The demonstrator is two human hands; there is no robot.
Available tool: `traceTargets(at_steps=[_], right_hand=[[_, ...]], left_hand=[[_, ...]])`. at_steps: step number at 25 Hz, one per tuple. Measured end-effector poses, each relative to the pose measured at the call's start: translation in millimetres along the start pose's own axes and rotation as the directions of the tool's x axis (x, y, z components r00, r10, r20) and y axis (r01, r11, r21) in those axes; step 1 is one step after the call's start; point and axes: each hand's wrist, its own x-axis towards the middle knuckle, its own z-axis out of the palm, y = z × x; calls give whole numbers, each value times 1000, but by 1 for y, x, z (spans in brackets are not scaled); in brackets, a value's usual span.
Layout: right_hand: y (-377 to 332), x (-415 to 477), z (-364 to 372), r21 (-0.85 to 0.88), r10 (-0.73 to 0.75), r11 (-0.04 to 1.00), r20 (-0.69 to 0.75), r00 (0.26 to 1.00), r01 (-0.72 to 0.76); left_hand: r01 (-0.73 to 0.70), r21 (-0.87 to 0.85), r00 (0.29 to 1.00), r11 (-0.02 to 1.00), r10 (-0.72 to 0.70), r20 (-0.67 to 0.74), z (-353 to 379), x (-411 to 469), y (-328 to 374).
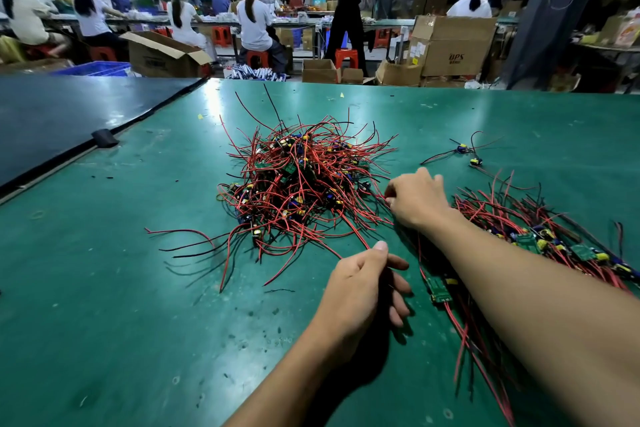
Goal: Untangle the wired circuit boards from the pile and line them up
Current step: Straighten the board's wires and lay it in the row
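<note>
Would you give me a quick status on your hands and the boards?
Left hand pinching red wire. Right hand pinching wires at pile edge. Row lies at right. Pile heavily tangled.

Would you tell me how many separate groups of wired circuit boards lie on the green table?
3: the tangled red-and-black-wired pile at centre; a lined-up row at right, partly hidden by the right forearm; a small loose pair beyond it.
</note>
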Motion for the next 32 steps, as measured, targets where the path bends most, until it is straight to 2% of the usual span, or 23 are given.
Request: traceTargets(at_steps=[3, 6, 7, 8, 9, 11, 13, 15, 17, 21, 22, 24, 26, 28, 29, 30, 32], right_hand=[[3, 3, -14, 86, -14, 996, -139, 990, 26], [3, 2, -43, 357, 58, 934, -219, 974, 25], [3, 0, -55, 488, 79, 872, -198, 977, 28], [2, -3, -66, 640, 91, 768, -159, 983, 32], [1, -9, -77, 782, 94, 623, -108, 990, 26], [1, -32, -93, 929, 69, 369, 14, 998, -39], [3, -59, -98, 961, -4, 247, 129, 992, -124], [2, -88, -92, 964, -81, 175, 215, 973, -198], [-2, -115, -81, 955, -143, 72, 295, 945, -288], [0, -150, -57, 872, -252, -160, 416, 874, -462], [3, -154, -53, 860, -295, -171, 422, 857, -481], [11, -156, -50, 862, -371, -127, 417, 830, -490], [20, -154, -47, 874, -419, -127, 381, 824, -469], [22, -150, -44, 871, -382, -185, 362, 850, -454], [21, -149, -41, 885, -341, -200, 339, 877, -420], [18, -149, -37, 918, -291, -184, 292, 911, -352], [16, -152, -30, 983, -222, -53, 162, 962, -178]], left_hand=[[0, -3, 1000, 1000, 0, 1, 0, 0, -1], [-5, 0, 1000, 1000, 5, 5, -1, 0, -1], [-8, -3, 1000, 1000, 8, 8, -1, 0, -1], [-12, -15, 1000, 1000, 12, 3, -1, 0, -1], [-19, -36, 1000, 999, 19, -12, -1, -1, -1], [-70, -72, 993, 995, 63, -96, -2, -2, 1], [-185, -31, 954, 982, 172, -244, -8, -1, 4], [-279, 110, 885, 954, 300, -357, -17, 1, 6], [-332, 237, 842, 913, 400, -362, -23, 1, 8], [-373, 374, 832, 849, 484, -269, -18, -1, 9], [-374, 368, 837, 851, 481, -261, -18, -1, 8], [-363, 345, 854, 866, 457, -248, -19, -2, 8], [-324, 217, 897, 921, 372, -238, -19, -1, 9], [-273, 71, 935, 959, 282, -214, -15, -2, 8], [-263, 51, 942, 963, 268, -200, -13, -2, 7], [-264, 57, 945, 963, 270, -183, -12, -1, 6], [-255, 56, 956, 965, 261, -135, -11, 0, 3]])
